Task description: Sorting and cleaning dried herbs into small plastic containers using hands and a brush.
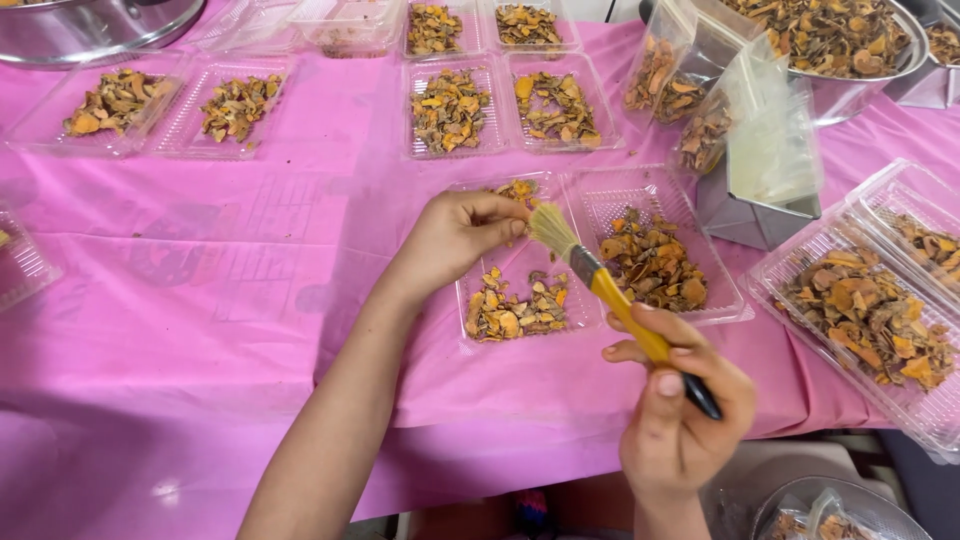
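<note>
Pinching a dried piece (517,226) in our left hand (455,235) over the tray (480,330), we clench the brush (610,295) in our right hand (680,420), bristles aimed toward eleven o'clock, touching the piece.

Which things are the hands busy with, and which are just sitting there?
In use:
- left hand, pinching a small piece
- right hand, holding the yellow-handled brush
- open clear tray of orange-brown dried pieces

Lying about:
- filled trays at the back
- metal bowl
- plastic bags
- pink tablecloth
</note>
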